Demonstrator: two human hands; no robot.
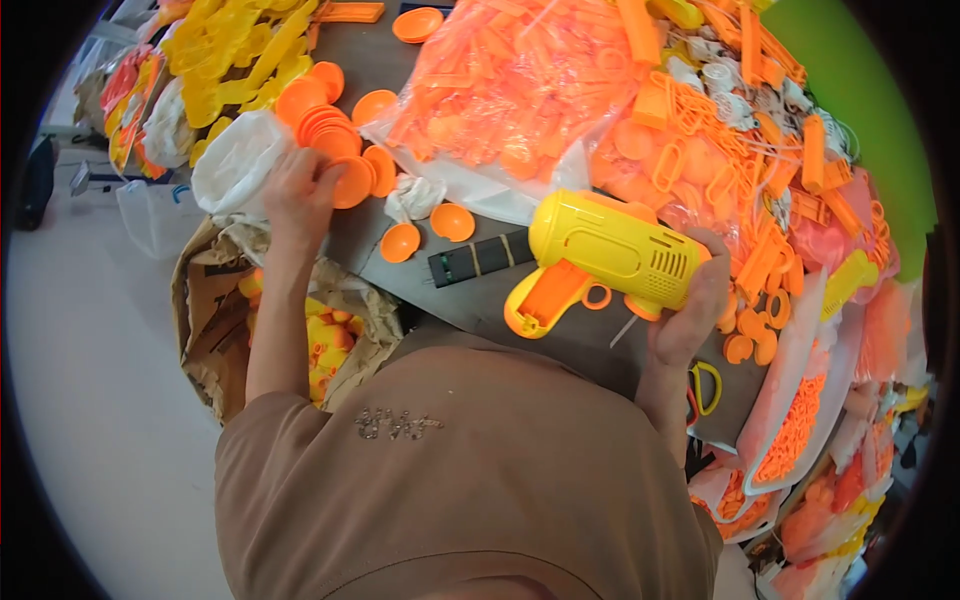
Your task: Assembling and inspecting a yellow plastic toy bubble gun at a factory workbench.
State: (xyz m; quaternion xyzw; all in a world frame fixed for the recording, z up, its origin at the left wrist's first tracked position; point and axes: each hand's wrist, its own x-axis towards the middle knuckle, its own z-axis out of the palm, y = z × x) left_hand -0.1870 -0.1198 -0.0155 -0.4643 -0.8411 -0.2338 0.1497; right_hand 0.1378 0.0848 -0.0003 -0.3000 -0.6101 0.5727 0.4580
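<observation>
In my right hand [695,305] is a yellow toy gun [618,250] with an orange open-sided handle, held by the rear end of its body, its handle turned toward me. My left hand [300,195] reaches to a pile of shallow round orange caps [325,128]. Its fingers are closed at the edge of one orange cap [352,183]; part of the grip is hidden behind the hand. More orange caps [400,242] lie loose nearer me, beside a crumpled white wad [414,198]. Between the hands rests a dark oblong piece with light bands [478,259].
Orange parts fill a clear plastic bag [500,90] at the back. A white bag [235,160] and a brown paper bag [205,320] with yellow parts stand left. Yellow-handled scissors [708,388] lie by my right forearm. Loose orange parts [765,260] crowd the right side.
</observation>
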